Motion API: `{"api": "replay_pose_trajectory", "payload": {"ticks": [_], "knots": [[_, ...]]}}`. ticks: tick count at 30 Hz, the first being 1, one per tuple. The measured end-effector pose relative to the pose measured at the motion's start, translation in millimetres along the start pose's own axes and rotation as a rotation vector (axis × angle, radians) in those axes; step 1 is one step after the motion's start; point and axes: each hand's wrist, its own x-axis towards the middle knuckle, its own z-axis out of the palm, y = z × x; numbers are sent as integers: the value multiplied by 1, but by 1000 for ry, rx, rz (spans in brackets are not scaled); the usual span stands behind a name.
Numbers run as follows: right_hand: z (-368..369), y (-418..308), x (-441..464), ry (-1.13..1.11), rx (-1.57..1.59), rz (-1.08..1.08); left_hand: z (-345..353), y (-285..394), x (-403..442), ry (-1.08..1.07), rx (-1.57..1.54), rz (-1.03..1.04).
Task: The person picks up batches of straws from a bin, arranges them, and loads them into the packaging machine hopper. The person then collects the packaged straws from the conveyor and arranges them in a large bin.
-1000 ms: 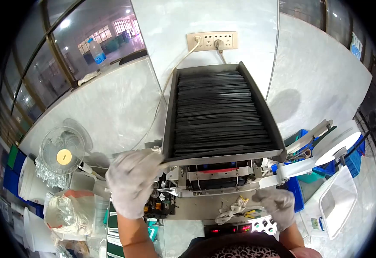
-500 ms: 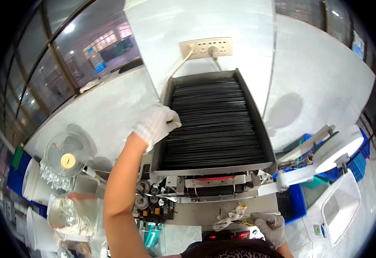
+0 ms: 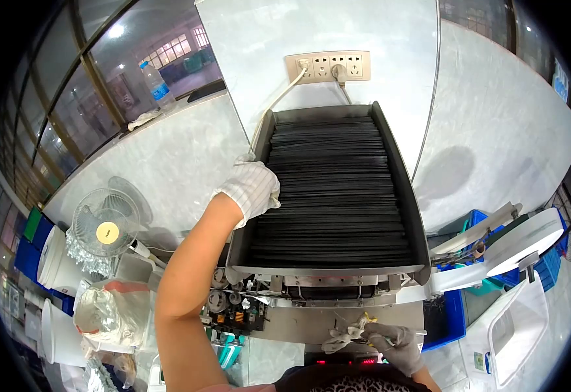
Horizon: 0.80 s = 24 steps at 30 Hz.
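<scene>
The black strips (image 3: pixel 334 189) lie crosswise in the tray (image 3: pixel 338 272), which sits above the machine (image 3: pixel 331 282), its far end toward the wall. The left hand (image 3: pixel 253 188), gloved, is at the tray's left side with its fingers curled down over the strips' ends. A second ago it was at the near left corner; half a second ago it had already come to this side — so the work seems to have shifted from the tray's corner to the strips themselves. Whether the fingers grip any strip or only press on them, I cannot tell.

The right hand (image 3: pixel 396 346), also gloved, has drawn in to the rag (image 3: pixel 343 336) on the table (image 3: pixel 292 326); a second ago it was farther right. Its fingers are bent beside the rag — whether they hold anything is unclear, so it appears to play no part at the strips.

Beyond it stands a blue bin (image 3: pixel 456 320).
</scene>
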Motion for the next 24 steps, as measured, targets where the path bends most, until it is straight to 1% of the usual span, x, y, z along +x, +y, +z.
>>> {"api": "replay_pose_trajectory", "payload": {"ticks": [2, 6, 8, 9, 10, 12, 14, 16, 18, 20, 21, 22, 23, 24], "knots": [[2, -17, 6, -41, -9, -68, 0, 1, 0, 32, 21, 17], [1, 3, 4, -77, -87, -26, -6, 3, 2, -3, 72, 49], [0, 7, 2, -55, -126, -64, -7, 1, 1, -29, 70, 85], [-1, 2, 2, -42, -125, -58, -1, -4, -1, 83, 7, 135], [-2, -7, 4, -73, -133, -13, -2, -9, -4, 86, 7, 149], [-1, -5, 2, -91, -140, 38, -13, -17, -12, 299, -164, 176], [2, 14, 1, -43, -180, -144, -47, -12, -43, 418, -365, -12], [7, 10, 2, -35, -153, -131, -54, -16, -77, 666, -365, -4], [12, 5, 5, -33, -127, -129, -54, -6, -122, 787, -485, -213], [18, 1, 7, -113, -174, -42, -30, 4, -167, 960, -758, -218], [23, -3, 9, -116, -171, -40, -15, 13, -186, 1014, -999, -202], [28, -8, 12, -196, -88, -39, 4, 22, -202, 1059, -1243, -187], [33, -12, 13, -280, -4, -35, 34, 28, -211, 1058, -1387, -131], [39, -16, 11, -291, -2, -30, 63, 33, -220, 1057, -1529, -73]]}}
